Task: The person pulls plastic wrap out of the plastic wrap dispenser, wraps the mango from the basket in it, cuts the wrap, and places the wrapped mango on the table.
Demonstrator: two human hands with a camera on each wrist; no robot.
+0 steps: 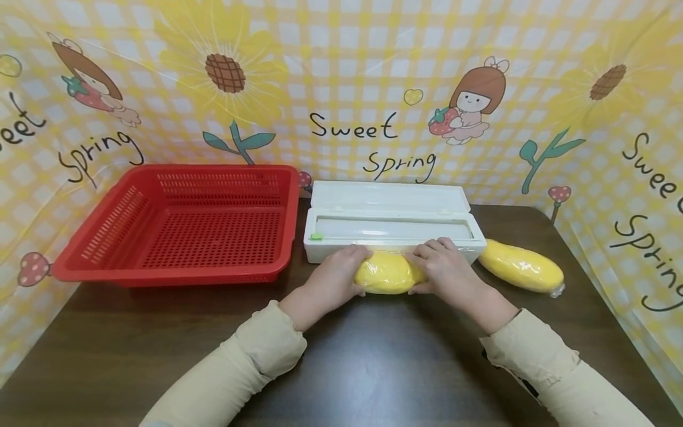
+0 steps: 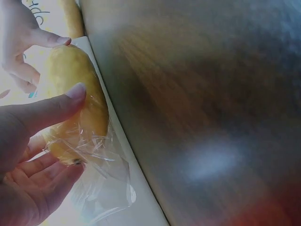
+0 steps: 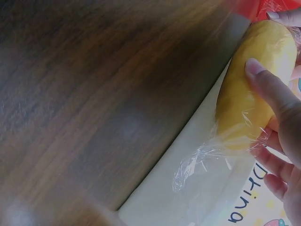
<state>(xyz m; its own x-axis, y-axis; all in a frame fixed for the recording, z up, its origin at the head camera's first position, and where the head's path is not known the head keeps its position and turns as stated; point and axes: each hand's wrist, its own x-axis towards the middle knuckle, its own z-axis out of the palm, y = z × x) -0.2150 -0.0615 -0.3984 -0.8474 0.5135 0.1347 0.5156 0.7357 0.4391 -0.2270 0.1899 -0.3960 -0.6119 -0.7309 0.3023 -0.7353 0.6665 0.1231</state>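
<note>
Both hands grip a yellow oblong fruit [image 1: 388,274] in front of the white cling film dispenser [image 1: 395,234]. My left hand [image 1: 335,274] holds its left end, and my right hand [image 1: 448,271] holds the right end. Each thumb presses the side facing me, with the fingers curled behind. Clear cling film [image 2: 106,183] covers the fruit, and a loose flap hangs past its end in the left wrist view. Another crinkled flap of film [image 3: 195,162] sticks out at the opposite end in the right wrist view. The dispenser's lid [image 1: 386,197] is raised.
A red perforated basket [image 1: 176,274] stands on the left. Right of the dispenser lies a second yellow oblong fruit [image 1: 523,268], wrapped in film with a twisted end. A green slider [image 1: 316,236] sits on the dispenser's left. Patterned cloth [image 1: 347,71] hangs behind the brown table [image 1: 363,367].
</note>
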